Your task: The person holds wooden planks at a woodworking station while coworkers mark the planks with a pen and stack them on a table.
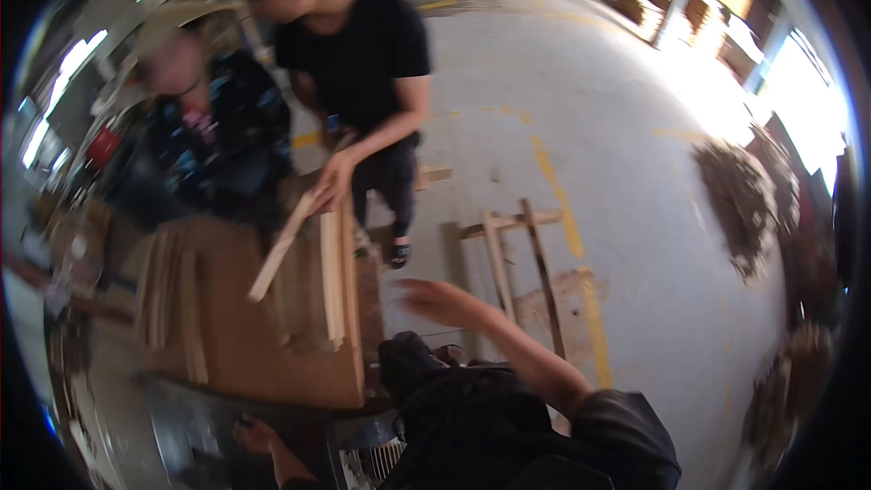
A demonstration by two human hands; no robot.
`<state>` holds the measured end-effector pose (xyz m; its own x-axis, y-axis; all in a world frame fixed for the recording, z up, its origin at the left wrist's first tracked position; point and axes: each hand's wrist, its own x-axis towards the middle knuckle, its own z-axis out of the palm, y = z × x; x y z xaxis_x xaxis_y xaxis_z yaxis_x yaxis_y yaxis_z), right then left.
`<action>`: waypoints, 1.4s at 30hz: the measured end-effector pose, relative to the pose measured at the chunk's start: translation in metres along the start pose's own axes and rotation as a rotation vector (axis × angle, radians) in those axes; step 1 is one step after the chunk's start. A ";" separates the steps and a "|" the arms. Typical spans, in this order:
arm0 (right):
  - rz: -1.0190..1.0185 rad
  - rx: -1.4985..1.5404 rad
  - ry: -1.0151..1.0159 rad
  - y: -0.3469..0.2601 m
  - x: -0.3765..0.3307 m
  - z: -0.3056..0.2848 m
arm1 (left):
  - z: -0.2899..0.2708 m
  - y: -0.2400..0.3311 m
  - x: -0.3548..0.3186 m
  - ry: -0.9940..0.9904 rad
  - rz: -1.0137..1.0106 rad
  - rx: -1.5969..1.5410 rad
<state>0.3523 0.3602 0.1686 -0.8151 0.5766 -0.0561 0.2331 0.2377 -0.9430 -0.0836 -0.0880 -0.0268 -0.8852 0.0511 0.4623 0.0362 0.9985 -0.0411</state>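
Observation:
My right hand (440,302) is blurred, held out beside the brown table (245,372) with its fingers stretched and nothing visible in them. Low on the left, my left hand (257,436) is over a dark, smooth surface (195,426) at the table's near edge. Its fingers look bent, but blur hides whether they hold anything. Across the table, a person in a black T-shirt (354,54) has a hand on a pale wooden strip (281,249), tilted above the tabletop. More wooden strips (332,281) lie along the table's right side.
Another person in a hat and dark patterned clothes (218,127) stands at the far left of the table. Several strips (190,318) lie on the table's left. A wooden frame (522,263) is on the floor to the right, near a yellow line (553,191). Brown piles (739,200) stand far right.

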 end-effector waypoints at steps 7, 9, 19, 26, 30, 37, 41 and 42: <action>0.817 -0.165 -0.055 0.304 -0.237 0.034 | -0.008 0.052 -0.004 -0.101 -0.125 -0.089; 0.928 0.512 0.054 0.312 -0.270 0.058 | -0.011 0.043 -0.005 -0.119 -0.147 -0.054; 1.134 0.874 -0.082 0.142 -0.290 0.008 | -0.025 0.038 -0.010 -0.144 -0.184 -0.057; 1.367 0.929 -0.334 0.148 -0.302 -0.031 | -0.023 0.050 -0.008 -0.109 -0.152 -0.139; 1.377 1.020 -0.326 0.141 -0.280 -0.043 | -0.033 0.041 -0.006 -0.133 -0.181 -0.146; 1.413 1.225 -0.313 0.096 -0.238 0.012 | -0.026 0.034 -0.014 -0.096 -0.203 -0.153; 1.463 1.299 -0.286 0.082 -0.250 0.012 | -0.024 0.058 -0.005 -0.077 -0.165 -0.200; 1.475 1.320 -0.267 0.078 -0.260 0.011 | -0.023 0.064 -0.005 -0.087 -0.160 -0.213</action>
<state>0.5763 0.2201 0.1060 -0.4685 -0.3871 -0.7942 0.3144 -0.9131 0.2595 -0.0657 -0.0238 -0.0111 -0.9238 -0.1003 0.3694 -0.0187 0.9758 0.2180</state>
